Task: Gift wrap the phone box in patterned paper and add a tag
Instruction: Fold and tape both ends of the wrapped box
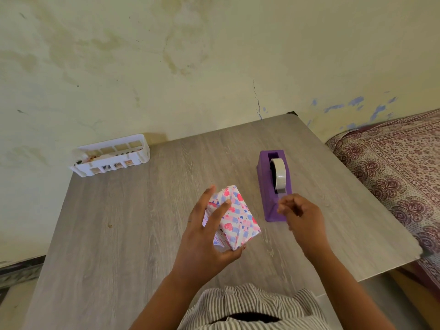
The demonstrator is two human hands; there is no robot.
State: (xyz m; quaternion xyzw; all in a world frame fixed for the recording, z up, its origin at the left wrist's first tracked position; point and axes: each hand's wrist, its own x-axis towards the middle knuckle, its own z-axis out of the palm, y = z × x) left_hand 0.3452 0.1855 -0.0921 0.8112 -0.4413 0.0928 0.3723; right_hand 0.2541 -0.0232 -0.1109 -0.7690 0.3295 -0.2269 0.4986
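Observation:
The phone box (240, 217), wrapped in white paper with pink and blue hearts and checks, is tilted up off the grey wooden table (133, 222). My left hand (209, 232) grips it from the left, with fingers across its top face and the thumb under its near end. A purple tape dispenser (273, 186) with a white tape roll stands just right of the box. My right hand (300, 217) hovers at the dispenser's near end with its fingers curled together; whether a strip of tape sits between them cannot be made out.
A white slotted plastic basket (112, 156) with small items inside stands at the table's far left corner against the wall. A bed with a maroon patterned cover (400, 170) lies close beside the table's right edge.

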